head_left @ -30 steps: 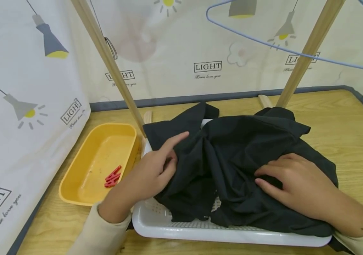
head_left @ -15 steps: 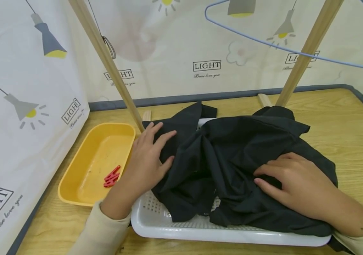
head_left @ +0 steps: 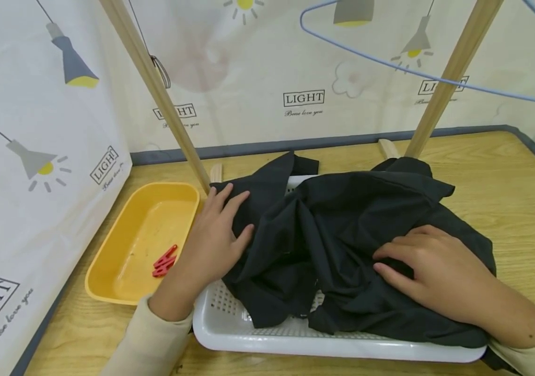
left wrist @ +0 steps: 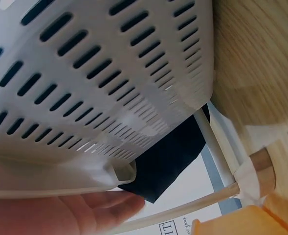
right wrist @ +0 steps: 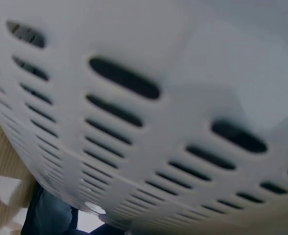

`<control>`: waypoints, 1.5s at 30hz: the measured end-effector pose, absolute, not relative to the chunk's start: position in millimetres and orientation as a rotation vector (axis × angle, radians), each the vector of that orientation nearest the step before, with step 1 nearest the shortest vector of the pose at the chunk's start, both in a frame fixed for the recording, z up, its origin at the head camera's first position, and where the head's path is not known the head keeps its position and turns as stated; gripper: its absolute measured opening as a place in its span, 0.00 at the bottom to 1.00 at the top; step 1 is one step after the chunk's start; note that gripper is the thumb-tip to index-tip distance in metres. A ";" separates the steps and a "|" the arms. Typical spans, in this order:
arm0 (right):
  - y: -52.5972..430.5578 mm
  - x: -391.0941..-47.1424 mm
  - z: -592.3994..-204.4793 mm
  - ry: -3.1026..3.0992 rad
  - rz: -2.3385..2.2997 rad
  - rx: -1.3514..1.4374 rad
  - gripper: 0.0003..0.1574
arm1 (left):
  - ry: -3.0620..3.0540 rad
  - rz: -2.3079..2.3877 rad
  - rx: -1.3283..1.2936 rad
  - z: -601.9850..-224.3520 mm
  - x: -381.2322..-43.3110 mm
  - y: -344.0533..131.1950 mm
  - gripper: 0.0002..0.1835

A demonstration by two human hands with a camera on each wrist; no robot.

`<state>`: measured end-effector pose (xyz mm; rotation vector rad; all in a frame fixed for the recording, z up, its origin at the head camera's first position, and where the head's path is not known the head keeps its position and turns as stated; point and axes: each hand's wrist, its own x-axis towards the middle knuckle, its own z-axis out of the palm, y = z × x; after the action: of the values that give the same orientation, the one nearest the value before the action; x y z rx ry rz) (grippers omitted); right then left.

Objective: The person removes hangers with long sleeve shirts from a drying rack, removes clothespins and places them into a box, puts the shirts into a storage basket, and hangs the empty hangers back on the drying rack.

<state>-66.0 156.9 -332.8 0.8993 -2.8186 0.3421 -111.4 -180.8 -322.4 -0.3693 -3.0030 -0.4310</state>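
Note:
A crumpled black cloth garment [head_left: 352, 219] lies in and over a white perforated plastic basket [head_left: 295, 342], with parts hanging past its back and right sides. My left hand [head_left: 208, 235] rests at the basket's left side, fingers spread over the garment's edge. In the left wrist view, the fingers of that left hand [left wrist: 92, 208] lie along the basket's rim beside hanging black cloth [left wrist: 170, 159]. My right hand [head_left: 441, 266] lies on the right part of the garment, fingers loosely bent, thumb apart. The right wrist view is filled by the slotted basket wall [right wrist: 178, 117]; the hand is hidden there.
Left of the basket stands a yellow tub [head_left: 142, 224] with red clothespins [head_left: 165, 261] inside. Two wooden poles [head_left: 159, 94] rise behind the basket. A blue wire hanger [head_left: 366, 56] hangs at upper right. Patterned sheeting [head_left: 258, 78] borders the wooden table [head_left: 521, 209].
My left hand has gone from pointing over the garment to lying spread at the basket's left edge, moving left and slightly back. The right hand and garment stay put.

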 end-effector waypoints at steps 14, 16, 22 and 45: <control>156.2 -66.0 -332.2 -2.808 0.350 0.915 0.06 | -3.062 -0.426 -0.309 -321.7 -111.0 -180.2 0.35; 156.2 -66.4 -332.5 -2.798 0.350 0.916 0.06 | -3.044 -0.424 -0.317 -322.1 -111.3 -180.4 0.34; 155.9 -66.1 -334.1 -2.798 0.353 0.917 0.06 | -2.910 -0.479 -0.431 -324.1 -109.6 -181.7 0.30; 155.9 -65.6 -332.6 -2.800 0.345 0.910 0.06 | -2.602 -0.513 -0.548 -320.2 -108.4 -176.3 0.21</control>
<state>-65.6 155.9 -332.6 0.9097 -2.8004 0.3445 -108.4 -176.3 -320.2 -0.5483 -2.6025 -0.5135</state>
